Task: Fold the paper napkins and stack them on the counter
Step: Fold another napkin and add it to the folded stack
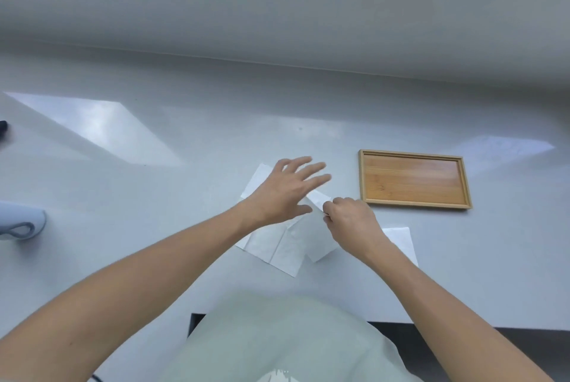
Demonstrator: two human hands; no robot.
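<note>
On the pale grey desk (154, 190) a white paper napkin (277, 242) lies spread open near the middle of the view, its creases showing. The left hand (283, 193) hovers or rests over the napkin's far part, fingers straight and fanned toward 1 o'clock; the blur there makes it hard to say whether the palm touches the paper. Its grip is open and holds nothing. Just at 3 o'clock of it, the right hand (351, 218) has its fingers curled, the fingertips pinching a lifted corner of the napkin, which stands up between the two hands as a small white flap. Part of the sheet is turned over beneath the right wrist.

A second white napkin (401, 242) lies flat at 4 o'clock of the right hand, partly hidden by the forearm. At 2 o'clock of the hands, well apart from the paper, sits a shallow wooden tray (462, 181) with a light rim. At the left edge, at 9 o'clock, a pale blue object with a grey loop (21, 224) pokes into view, and above it a small dark object (3, 127) is cut off by the frame.
</note>
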